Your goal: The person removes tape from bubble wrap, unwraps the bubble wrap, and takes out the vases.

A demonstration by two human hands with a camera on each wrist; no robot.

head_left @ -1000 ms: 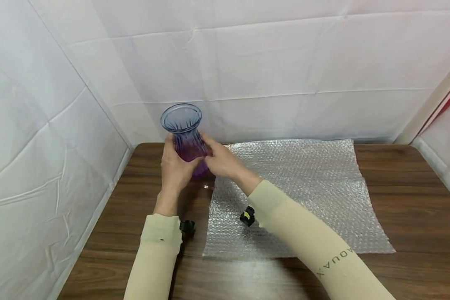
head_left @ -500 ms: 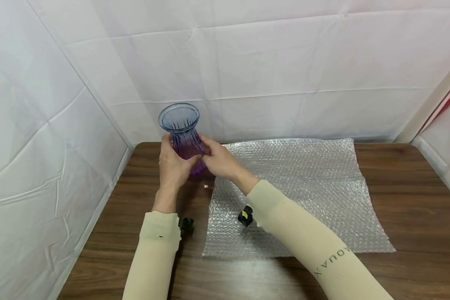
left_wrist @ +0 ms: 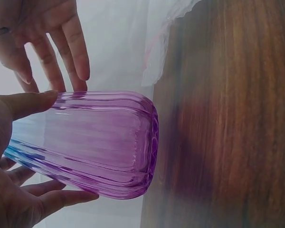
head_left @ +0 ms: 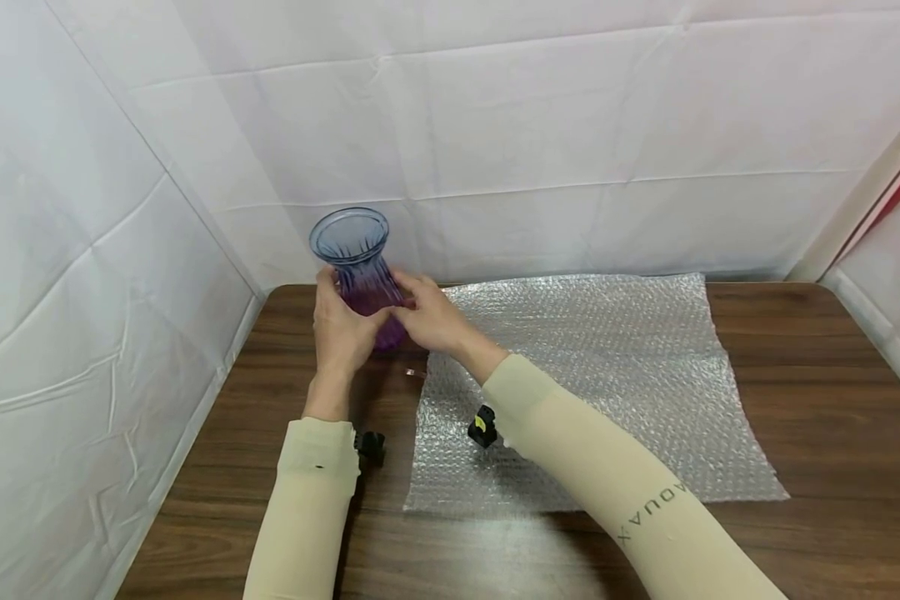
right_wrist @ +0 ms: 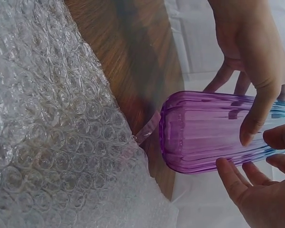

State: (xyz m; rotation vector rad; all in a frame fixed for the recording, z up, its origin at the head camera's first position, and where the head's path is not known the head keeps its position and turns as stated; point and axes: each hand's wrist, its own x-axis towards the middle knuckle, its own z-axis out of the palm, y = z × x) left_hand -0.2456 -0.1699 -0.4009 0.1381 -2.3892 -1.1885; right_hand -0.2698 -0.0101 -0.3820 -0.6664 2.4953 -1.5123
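Note:
A ribbed glass vase point(head_left: 366, 287), blue at its flared rim and purple at its base, is at the back left. Its purple base point(left_wrist: 109, 142) hangs a little above the wood in both wrist views. My left hand point(head_left: 340, 333) grips the body, with the thumb on the near side and the fingers round the far left side. On the other side is my right hand point(head_left: 437, 321), its fingers fairly straight and their tips at the glass point(right_wrist: 194, 133). In the right wrist view this right hand point(right_wrist: 273, 197) lies beside the left hand's thumb.
A sheet of bubble wrap point(head_left: 607, 383) lies flat on the brown wooden table point(head_left: 225, 467), right of the vase. A small clear strip point(right_wrist: 149, 128) sticks out from its left edge. White sheeting point(head_left: 495, 125) hangs behind and at the left.
Both hands and the vase have shifted slightly to the left in the head view. The bubble wrap stays in place.

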